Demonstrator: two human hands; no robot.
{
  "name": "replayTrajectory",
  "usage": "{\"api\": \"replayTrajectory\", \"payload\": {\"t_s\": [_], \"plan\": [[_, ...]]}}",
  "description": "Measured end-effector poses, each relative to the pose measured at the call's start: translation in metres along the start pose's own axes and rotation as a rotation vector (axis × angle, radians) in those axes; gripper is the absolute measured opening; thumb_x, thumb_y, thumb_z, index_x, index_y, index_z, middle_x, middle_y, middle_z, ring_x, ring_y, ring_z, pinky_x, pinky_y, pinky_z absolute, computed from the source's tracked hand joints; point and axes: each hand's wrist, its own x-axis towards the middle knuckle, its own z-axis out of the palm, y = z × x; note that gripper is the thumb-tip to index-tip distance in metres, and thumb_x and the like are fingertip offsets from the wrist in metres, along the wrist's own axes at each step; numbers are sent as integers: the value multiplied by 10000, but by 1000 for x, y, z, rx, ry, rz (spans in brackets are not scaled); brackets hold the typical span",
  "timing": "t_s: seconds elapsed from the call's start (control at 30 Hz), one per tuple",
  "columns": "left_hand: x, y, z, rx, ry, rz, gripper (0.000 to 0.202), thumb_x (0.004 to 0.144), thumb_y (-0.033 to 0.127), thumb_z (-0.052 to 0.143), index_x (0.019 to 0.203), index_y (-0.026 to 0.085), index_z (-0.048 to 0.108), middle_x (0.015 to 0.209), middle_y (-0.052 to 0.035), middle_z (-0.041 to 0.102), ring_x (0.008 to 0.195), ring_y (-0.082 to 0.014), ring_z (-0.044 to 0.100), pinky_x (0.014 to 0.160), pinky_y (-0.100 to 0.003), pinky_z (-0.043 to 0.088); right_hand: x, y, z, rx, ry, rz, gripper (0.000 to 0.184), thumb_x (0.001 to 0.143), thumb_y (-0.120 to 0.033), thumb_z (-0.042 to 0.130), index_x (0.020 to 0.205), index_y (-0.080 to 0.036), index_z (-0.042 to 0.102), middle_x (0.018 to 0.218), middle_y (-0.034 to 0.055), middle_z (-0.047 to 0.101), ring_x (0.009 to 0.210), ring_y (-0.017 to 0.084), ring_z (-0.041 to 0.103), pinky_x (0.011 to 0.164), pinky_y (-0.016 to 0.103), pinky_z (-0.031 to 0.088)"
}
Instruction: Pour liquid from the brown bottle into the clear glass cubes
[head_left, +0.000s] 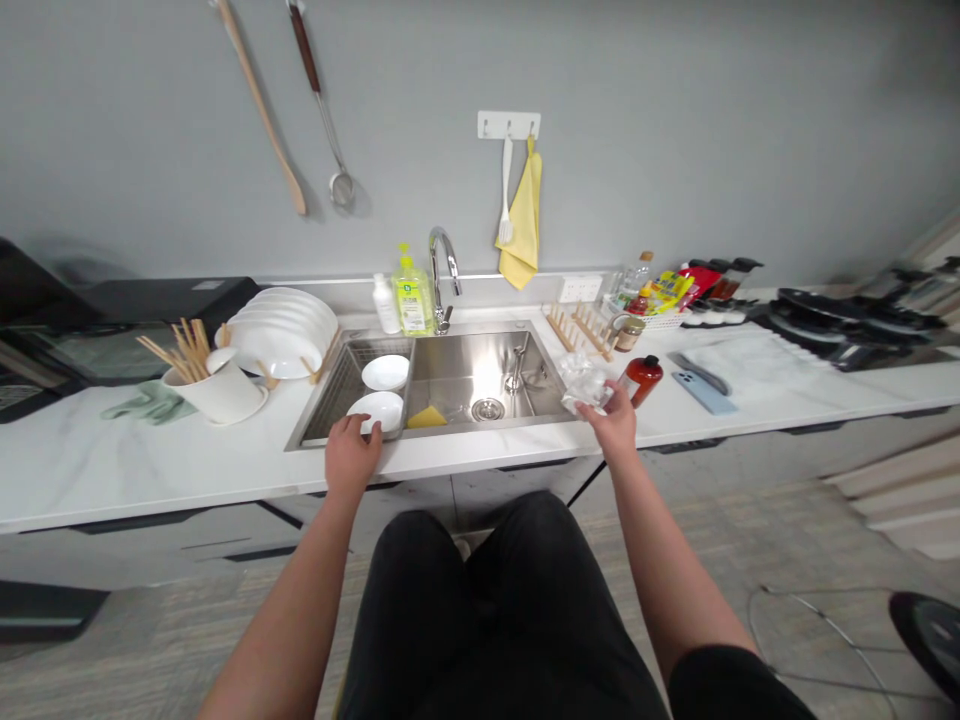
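My left hand (352, 458) rests at the front rim of the stainless steel sink (480, 425), its fingertips at the edge of a white bowl (377, 410). That bowl sits on the wire rack (337, 385) in the sink's left side, with another white bowl (385, 372) just behind it. My right hand (615, 425) grips a crumpled clear plastic bag (583, 385) above the sink's right corner. A yellow sponge (427, 417) lies in the basin, and a brown bottle with a black cap (643, 380) stands just right of my right hand.
A faucet (442, 275) and a yellow-green dish soap bottle (414, 292) stand behind the sink. On the left are stacked white plates (281, 335) and a white cup of wooden chopsticks (214, 390). A wooden plate rack (577, 330) stands right of the sink, and black pans (847, 320) lie further right.
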Motion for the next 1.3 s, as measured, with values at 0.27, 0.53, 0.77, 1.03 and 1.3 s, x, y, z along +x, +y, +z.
{"api": "replayTrajectory", "payload": {"t_s": [0.27, 0.53, 0.77, 1.03, 1.3], "plan": [[-3, 30, 1, -297, -50, 53, 426, 1018, 521, 636, 1245, 189, 776, 1321, -195, 815, 1319, -416, 723, 1211, -613, 545, -68, -16, 43, 325, -597, 25, 944, 645, -564, 1098, 1427, -270, 659, 1399, 108, 752, 1258, 323, 745, 1184, 517, 580], [-17, 153, 11, -835, -511, 293, 584, 1023, 373, 766, 1593, 277, 686, 1567, -121, 772, 1496, -331, 702, 1250, -542, 572, -86, -24, 104, 351, -894, -34, 934, 681, -497, 1081, 1487, -259, 674, 1438, 123, 738, 1251, 326, 750, 1177, 499, 580], [3, 182, 22, -795, -635, 357, 501, 1005, 242, 725, 1500, 278, 794, 1549, -92, 791, 1449, -336, 744, 1271, -553, 571, -78, -34, 104, 277, -941, -107, 941, 702, -503, 1082, 1517, -244, 690, 1455, 118, 767, 1308, 337, 725, 1216, 505, 566], [6, 194, 31, -680, -481, 261, 304, 846, 280, 951, 1140, 250, 881, 1135, -76, 887, 1073, -303, 833, 1065, -474, 654, -81, -37, 105, 253, -912, -149, 897, 723, -451, 1060, 1503, -208, 689, 1468, 143, 765, 1315, 345, 740, 1214, 503, 560], [-13, 199, 38, -705, -351, 291, 529, 926, 251, 827, 1446, 245, 725, 1364, -112, 818, 1305, -313, 769, 1211, -526, 590, -83, -43, 108, 250, -894, -130, 849, 705, -384, 1040, 1463, -211, 698, 1313, 102, 803, 1159, 313, 760, 1087, 472, 616]]}}
